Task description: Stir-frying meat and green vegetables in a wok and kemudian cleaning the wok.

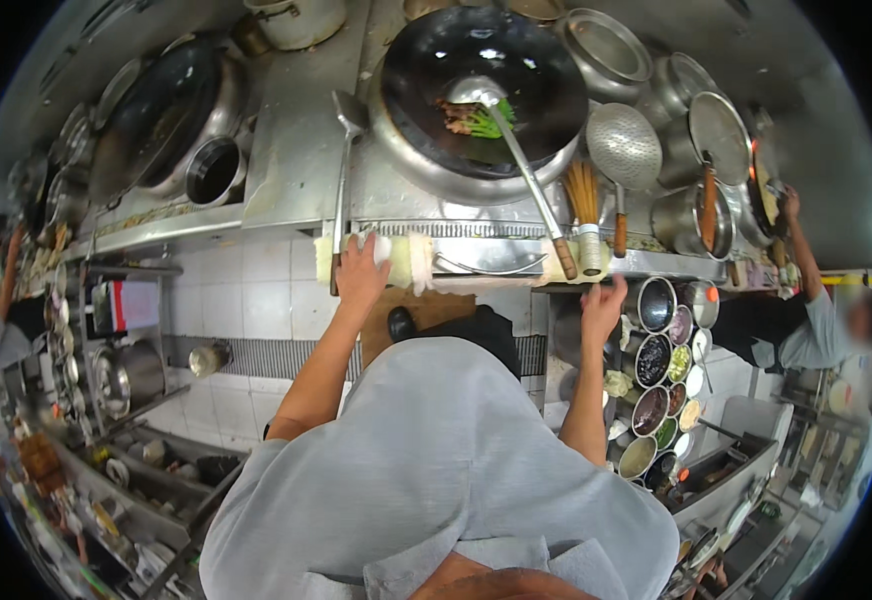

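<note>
My left hand lies on a white cloth at the stove's front edge, beside the handle of a wok spatula; whether its fingers grip the cloth is unclear. Fingers apart and holding nothing, my right hand is just below the front rail, near a bamboo wok brush. Ahead of me a black wok sits on its burner ring with green vegetables and brown pieces, apparently meat, in it. A steel ladle rests bowl-down in the wok, its wooden handle over the rail.
A perforated skimmer and lidded steel pots stand right of the wok. Seasoning containers crowd beside my right arm. Another wok is at left. A co-worker works at far right, another person at far left.
</note>
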The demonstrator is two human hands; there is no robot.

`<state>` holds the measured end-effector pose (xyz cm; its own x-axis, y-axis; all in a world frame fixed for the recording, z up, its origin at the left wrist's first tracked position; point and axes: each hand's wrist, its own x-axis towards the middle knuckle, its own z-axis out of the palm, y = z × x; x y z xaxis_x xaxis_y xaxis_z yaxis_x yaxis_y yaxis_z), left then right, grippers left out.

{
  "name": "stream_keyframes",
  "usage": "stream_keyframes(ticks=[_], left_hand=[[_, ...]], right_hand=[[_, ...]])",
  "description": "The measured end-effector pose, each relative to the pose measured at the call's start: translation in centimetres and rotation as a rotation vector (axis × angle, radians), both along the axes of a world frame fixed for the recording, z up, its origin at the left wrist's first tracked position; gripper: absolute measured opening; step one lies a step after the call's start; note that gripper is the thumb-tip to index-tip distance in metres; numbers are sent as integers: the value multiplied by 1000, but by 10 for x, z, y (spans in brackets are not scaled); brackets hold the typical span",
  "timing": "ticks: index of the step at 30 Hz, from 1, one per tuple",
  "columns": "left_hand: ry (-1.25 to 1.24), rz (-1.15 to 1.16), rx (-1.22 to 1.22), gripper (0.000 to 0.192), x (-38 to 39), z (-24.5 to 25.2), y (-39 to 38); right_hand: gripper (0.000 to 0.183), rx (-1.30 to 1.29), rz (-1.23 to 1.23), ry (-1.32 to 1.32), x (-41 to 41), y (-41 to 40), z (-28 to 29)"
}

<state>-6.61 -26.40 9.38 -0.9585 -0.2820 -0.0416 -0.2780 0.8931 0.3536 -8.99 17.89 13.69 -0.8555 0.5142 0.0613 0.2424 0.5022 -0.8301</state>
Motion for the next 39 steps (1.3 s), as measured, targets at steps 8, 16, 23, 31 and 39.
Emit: stream_keyframes(ticks=[8,16,23,31,39], left_hand=[[-63,-78,1,83,-22,-24,-7],[34,529,2107,43,-37,28,0],[-195,380,2191,60,-156,28,86],[-129,509,2001,22,-230,25,146],[-67,454,1987,16,-222,36,118]], right_hand=[[65,727,639,-179,-128,-90,52],[59,-377,579,-276,-167,-79,71],[60,-65,785,-375,-150,-74,112],[62,25,884,-397,-113,-50,109],[59,-77,701,-293,-146,-27,113]])
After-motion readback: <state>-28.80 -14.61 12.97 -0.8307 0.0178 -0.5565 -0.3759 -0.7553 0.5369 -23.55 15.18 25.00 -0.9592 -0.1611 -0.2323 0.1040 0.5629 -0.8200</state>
